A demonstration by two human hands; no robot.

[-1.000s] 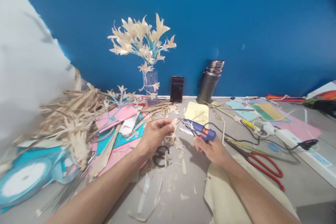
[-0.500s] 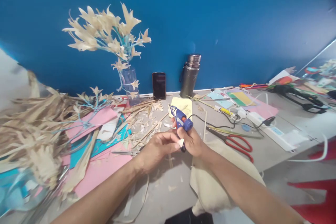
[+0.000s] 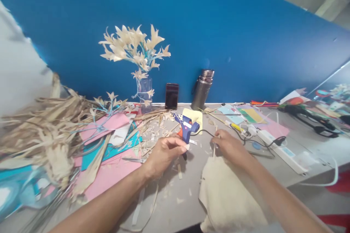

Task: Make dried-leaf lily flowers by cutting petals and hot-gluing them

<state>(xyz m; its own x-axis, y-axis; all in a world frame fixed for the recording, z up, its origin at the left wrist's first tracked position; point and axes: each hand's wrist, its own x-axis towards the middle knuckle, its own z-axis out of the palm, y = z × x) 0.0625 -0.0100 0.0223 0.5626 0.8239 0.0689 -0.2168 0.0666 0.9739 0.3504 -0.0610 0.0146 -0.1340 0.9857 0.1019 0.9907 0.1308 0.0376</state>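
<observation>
Between the thumb and forefinger of my left hand (image 3: 165, 154) is a small cream-coloured piece (image 3: 187, 146), mostly covered by the fingertips. Just beyond those fingertips is a blue glue gun (image 3: 187, 128) with an orange trigger, no longer in either hand. My right hand (image 3: 231, 147) has its fingers closed on a thin pale strip (image 3: 214, 152) at the upper edge of a cream cloth (image 3: 229, 196). The red-handled scissors are largely hidden behind the right hand.
Dried husks (image 3: 54, 123) and pink paper (image 3: 109, 178) cover the left side. Behind stand a vase (image 3: 146, 94) of husk flowers (image 3: 131, 43), a phone (image 3: 171, 96) and a metal flask (image 3: 202, 89). A power strip (image 3: 283, 151) with cables lies right; small scraps dot the table.
My right hand has let go of the glue gun and moved right to the thin strip. My left hand still pinches the small piece. The camera view has shifted.
</observation>
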